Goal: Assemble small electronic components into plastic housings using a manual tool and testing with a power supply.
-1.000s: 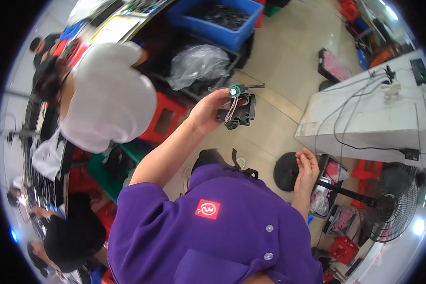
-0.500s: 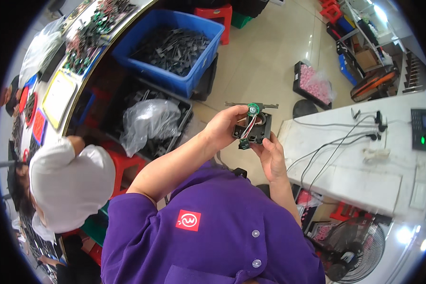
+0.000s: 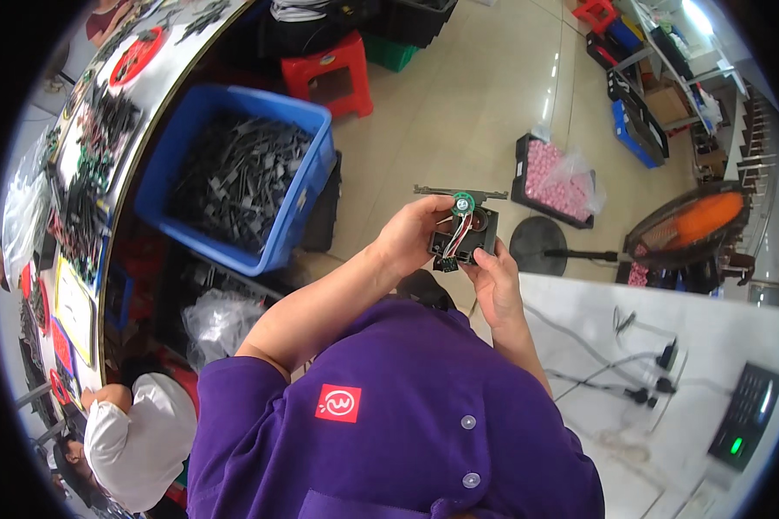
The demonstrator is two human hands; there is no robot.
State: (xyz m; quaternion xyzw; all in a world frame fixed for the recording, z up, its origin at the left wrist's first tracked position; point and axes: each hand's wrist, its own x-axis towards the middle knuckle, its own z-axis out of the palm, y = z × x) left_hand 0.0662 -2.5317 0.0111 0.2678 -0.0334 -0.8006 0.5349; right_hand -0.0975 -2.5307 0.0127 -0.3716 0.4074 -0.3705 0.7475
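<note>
A small black plastic housing [image 3: 485, 243] is held in front of my chest, between both hands. My left hand [image 3: 411, 232] grips its left side, fingertips by a round green part [image 3: 463, 204] with a silvery centre. White, red and dark wires [image 3: 460, 232] run from that part down to a small dark connector or board [image 3: 446, 262] at the lower edge. My right hand [image 3: 496, 278] closes round the lower right corner, thumb on top. A thin dark bar [image 3: 459, 191] lies crosswise just beyond the housing; whether it is joined on cannot be made out.
A blue bin [image 3: 147, 195] of dark plastic parts stands left, beside a long curved worktable [image 3: 160, 86]. A person in white [image 3: 138, 441] sits lower left. Right are a white table [image 3: 571, 303] with cables, an orange-and-black fan [image 3: 692, 221] and a black crate [image 3: 521, 182] of pink pieces.
My view has turned and moved forward: the blue bin and seated person shift left and down, and the white table sits lower. Both hands keep their hold on the housing.
</note>
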